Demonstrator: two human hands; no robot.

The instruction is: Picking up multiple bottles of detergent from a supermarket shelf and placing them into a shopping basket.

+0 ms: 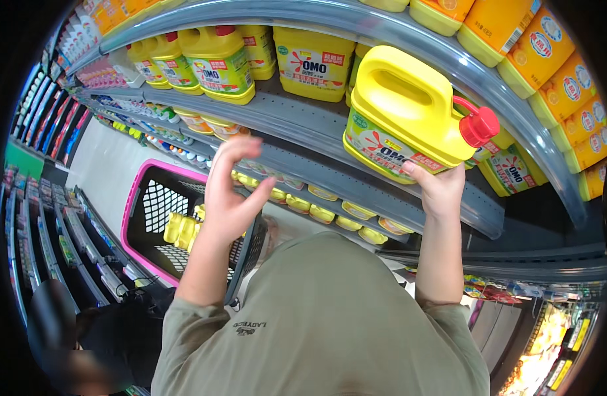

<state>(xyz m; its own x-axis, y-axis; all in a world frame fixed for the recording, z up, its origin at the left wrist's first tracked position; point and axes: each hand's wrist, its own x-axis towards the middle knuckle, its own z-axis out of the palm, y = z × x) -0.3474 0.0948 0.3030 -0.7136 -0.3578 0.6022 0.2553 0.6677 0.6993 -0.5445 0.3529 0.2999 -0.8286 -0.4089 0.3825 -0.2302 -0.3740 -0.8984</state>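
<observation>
My right hand (439, 185) grips a large yellow OMO detergent jug (407, 114) by its lower end. The jug is tilted, its red screw cap (480, 126) towards the right and its hollow handle on top. With fingers curved and apart, my left hand (236, 183) hangs in the air and holds nothing. More OMO jugs stand on the grey metal shelf (278, 111) behind, among them a wide one (313, 63) and one with a red cap (219, 67). What lies behind the held jug is mostly hidden.
A black mesh shopping basket (152, 195) with a pink rim stands lower left, yellow bottles (180, 231) inside. Orange-and-yellow packs (539, 47) line the upper shelf. Lower shelves hold yellow bottles (322, 214). A person in black (120, 336) is close by at lower left, beside product racks (61, 232).
</observation>
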